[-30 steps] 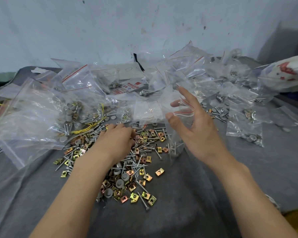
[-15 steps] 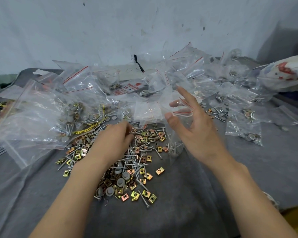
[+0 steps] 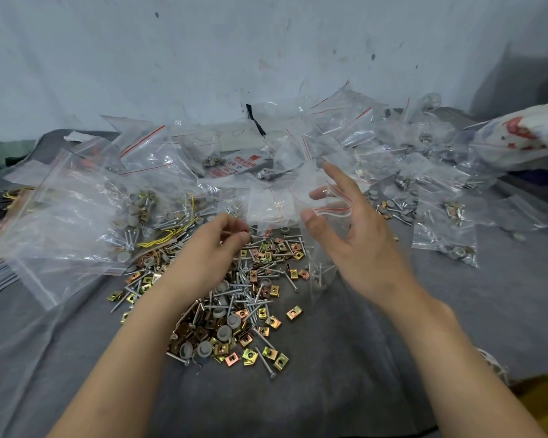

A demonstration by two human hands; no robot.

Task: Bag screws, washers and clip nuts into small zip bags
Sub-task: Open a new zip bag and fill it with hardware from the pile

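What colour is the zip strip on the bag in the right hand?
Red zip strip, best seen in the head view.

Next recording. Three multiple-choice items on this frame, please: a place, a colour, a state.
1. Where does the loose pile of gold clip nuts, silver screws and grey washers lie?
A) in a tray
B) on the grey cloth
C) in a box

2. What colour is the seal stripe of the small clear zip bag held by the right hand?
A) red
B) blue
C) green

3. That bag is:
A) empty
B) crammed full
C) holding a few screws

Answers: 1 B, the pile rests directly on cloth; 2 A, a red line runs beside the thumb; 3 C, screws show through its lower end.
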